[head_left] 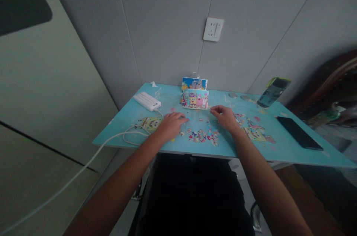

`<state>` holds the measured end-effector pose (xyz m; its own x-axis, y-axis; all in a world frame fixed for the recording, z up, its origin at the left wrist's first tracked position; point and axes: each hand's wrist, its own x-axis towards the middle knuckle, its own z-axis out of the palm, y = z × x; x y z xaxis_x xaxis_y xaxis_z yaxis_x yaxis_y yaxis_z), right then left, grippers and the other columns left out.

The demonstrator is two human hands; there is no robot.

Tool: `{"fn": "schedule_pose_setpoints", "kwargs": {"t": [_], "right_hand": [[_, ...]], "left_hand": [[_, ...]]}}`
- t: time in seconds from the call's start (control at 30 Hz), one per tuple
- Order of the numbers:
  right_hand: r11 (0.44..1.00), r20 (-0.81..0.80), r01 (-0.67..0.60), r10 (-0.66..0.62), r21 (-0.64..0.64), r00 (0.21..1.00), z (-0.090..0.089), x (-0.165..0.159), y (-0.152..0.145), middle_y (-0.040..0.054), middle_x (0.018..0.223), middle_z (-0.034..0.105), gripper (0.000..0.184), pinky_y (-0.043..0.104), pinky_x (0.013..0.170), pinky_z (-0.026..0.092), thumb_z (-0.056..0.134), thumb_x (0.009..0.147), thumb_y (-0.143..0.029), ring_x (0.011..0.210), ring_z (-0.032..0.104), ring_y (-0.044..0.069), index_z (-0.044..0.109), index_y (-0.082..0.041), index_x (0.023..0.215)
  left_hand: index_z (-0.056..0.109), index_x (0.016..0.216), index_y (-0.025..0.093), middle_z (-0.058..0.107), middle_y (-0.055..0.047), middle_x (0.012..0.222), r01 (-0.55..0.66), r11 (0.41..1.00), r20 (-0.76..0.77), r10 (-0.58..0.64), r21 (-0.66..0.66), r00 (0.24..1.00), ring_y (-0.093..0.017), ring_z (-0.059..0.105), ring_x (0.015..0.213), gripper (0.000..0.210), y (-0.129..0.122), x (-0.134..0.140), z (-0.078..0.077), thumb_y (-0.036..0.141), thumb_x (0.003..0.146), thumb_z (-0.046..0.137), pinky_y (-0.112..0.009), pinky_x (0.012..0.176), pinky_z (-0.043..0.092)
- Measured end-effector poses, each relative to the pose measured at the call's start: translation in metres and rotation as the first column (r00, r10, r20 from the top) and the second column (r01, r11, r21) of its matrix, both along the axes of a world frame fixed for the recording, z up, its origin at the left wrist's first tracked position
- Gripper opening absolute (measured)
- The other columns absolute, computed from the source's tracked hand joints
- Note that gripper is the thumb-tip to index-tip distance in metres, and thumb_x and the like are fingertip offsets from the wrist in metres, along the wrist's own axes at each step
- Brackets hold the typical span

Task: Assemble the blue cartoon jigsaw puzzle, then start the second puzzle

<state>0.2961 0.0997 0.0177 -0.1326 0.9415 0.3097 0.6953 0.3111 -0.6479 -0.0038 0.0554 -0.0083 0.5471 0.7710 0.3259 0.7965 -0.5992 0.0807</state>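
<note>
My left hand rests on the light blue table with its fingers stretched out, thumb and fingertips close to a few small loose jigsaw pieces. Opposite it, my right hand has thumb and fingers drawn together low over the tabletop; whatever is between the tips is too small to make out. A pile of colourful jigsaw pieces lies between my forearms, near the front edge. Behind the hands stands a cartoon picture card, leaning upright before a second, bluer card.
Left lie a white power bank with a cable and a yellow cartoon packet. Right are more jigsaw pieces, another yellow packet, a black phone or tablet and a dark bottle. A wall socket is behind.
</note>
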Motion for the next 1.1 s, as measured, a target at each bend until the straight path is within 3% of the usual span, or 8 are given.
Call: {"fn": "schedule_pose_setpoints", "kwargs": {"t": [0.1, 0.2, 0.57, 0.77, 1.1], "right_hand": [[0.988, 0.034, 0.153, -0.154, 0.028, 0.987, -0.006, 0.013, 0.009, 0.0121, 0.093, 0.075, 0.034, 0.032, 0.075, 0.048, 0.059, 0.088, -0.036, 0.078, 0.066, 0.021, 0.073, -0.010, 0.104], [0.977, 0.093, 0.213, -0.214, 0.018, 0.972, -0.011, 0.020, 0.011, 0.0096, 0.087, 0.076, 0.029, 0.031, 0.071, 0.047, 0.064, 0.085, -0.032, 0.073, 0.066, 0.020, 0.075, -0.013, 0.103], [0.977, 0.212, 0.211, -0.205, -0.008, 0.956, -0.014, 0.019, 0.009, 0.0062, 0.083, 0.075, 0.023, 0.027, 0.067, 0.044, 0.068, 0.083, -0.030, 0.071, 0.066, 0.018, 0.077, -0.016, 0.099], [0.977, 0.205, 0.212, -0.213, 0.027, 0.955, -0.011, 0.014, 0.006, 0.0071, 0.083, 0.075, 0.026, 0.028, 0.068, 0.044, 0.058, 0.089, -0.033, 0.071, 0.065, 0.018, 0.076, -0.016, 0.094], [0.984, 0.191, 0.174, -0.179, 0.043, 0.965, -0.009, 0.009, 0.004, 0.0077, 0.084, 0.075, 0.027, 0.029, 0.068, 0.045, 0.057, 0.089, -0.034, 0.072, 0.065, 0.020, 0.076, -0.015, 0.094]], "left_hand": [[0.062, 0.134, 0.031, 0.061, -0.004, 0.132, -0.001, 1.000, -0.001, 0.001, -0.001, 1.000, -0.024, 0.053, 0.123, 0.051, 0.001, -0.001, -0.002, 0.005, 0.092, 0.047, -0.041, 0.102, 0.040], [0.061, 0.134, 0.031, 0.061, -0.005, 0.133, 0.000, 1.000, -0.001, 0.000, 0.002, 1.000, -0.025, 0.052, 0.124, 0.050, 0.001, -0.001, -0.002, 0.006, 0.092, 0.048, -0.041, 0.102, 0.040], [0.061, 0.134, 0.030, 0.061, -0.005, 0.133, 0.000, 1.000, 0.000, 0.000, -0.007, 1.000, -0.024, 0.051, 0.124, 0.049, 0.000, 0.000, 0.000, 0.008, 0.094, 0.046, -0.040, 0.102, 0.040], [0.061, 0.134, 0.030, 0.061, -0.005, 0.134, -0.005, 1.000, 0.001, 0.005, -0.015, 1.000, -0.024, 0.051, 0.124, 0.049, -0.001, 0.000, 0.001, 0.008, 0.094, 0.045, -0.041, 0.103, 0.040], [0.061, 0.135, 0.031, 0.060, -0.004, 0.135, -0.007, 1.000, 0.010, 0.007, -0.027, 1.000, -0.025, 0.051, 0.125, 0.049, 0.000, 0.000, 0.001, 0.008, 0.094, 0.046, -0.041, 0.104, 0.039]]}}
